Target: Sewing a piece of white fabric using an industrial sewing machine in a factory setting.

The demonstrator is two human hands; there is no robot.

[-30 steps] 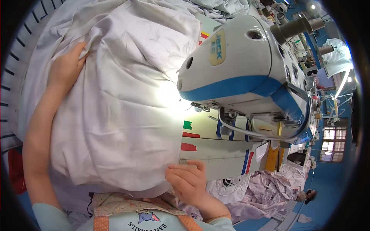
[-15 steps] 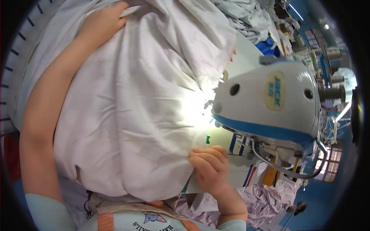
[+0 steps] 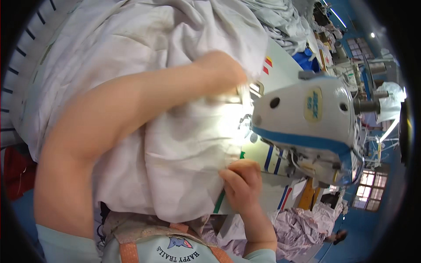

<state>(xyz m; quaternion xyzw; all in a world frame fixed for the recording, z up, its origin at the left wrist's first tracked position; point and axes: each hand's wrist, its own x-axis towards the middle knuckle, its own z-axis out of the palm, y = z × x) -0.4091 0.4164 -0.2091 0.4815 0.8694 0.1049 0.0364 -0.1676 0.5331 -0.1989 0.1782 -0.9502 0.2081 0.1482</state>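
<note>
A large pale cloth (image 3: pixel 184 162) spreads over the sewing table (image 3: pixel 285 65) and hangs down toward my lap. Its right edge runs under the head of a white and blue sewing machine (image 3: pixel 302 114), where a bright lamp glares and hides the needle area. My right hand (image 3: pixel 245 179) pinches the cloth's edge on the near side of the needle, fingers closed. Reaching across the cloth, my left hand (image 3: pixel 223 74) is at the same edge just beyond the needle. It is smeared by motion and its fingers are mostly hidden.
Behind the machine lies a heap of grey-white cloth (image 3: pixel 280 22) beside a blue item (image 3: pixel 307 59). Crumpled pinkish cloth (image 3: pixel 302 223) is piled at the lower right. Red cloth (image 3: pixel 19 173) shows at the far left. Another machine stands at the upper right.
My left hand has left the far left part of the cloth and swung right to the edge beyond the needle. My right hand stays on the near edge. The view has shifted slightly.
</note>
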